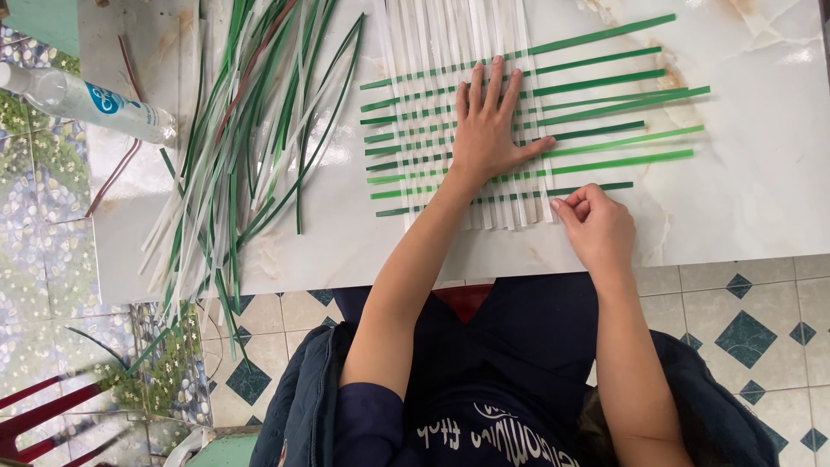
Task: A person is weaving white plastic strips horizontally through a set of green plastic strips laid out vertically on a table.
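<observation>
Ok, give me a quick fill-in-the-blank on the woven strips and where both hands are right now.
1. The left hand lies flat, fingers spread, on the woven mat of white and ____ flat plastic strips.
2. The right hand pinches at the mat's ____ edge, the one closest to the person.
3. The loose pile of green and white strips lies on the pale marble-look tabletop to the mat's ____.
4. The clear plastic bottle lies on its ____.

Missing words: green; near; left; side
</observation>
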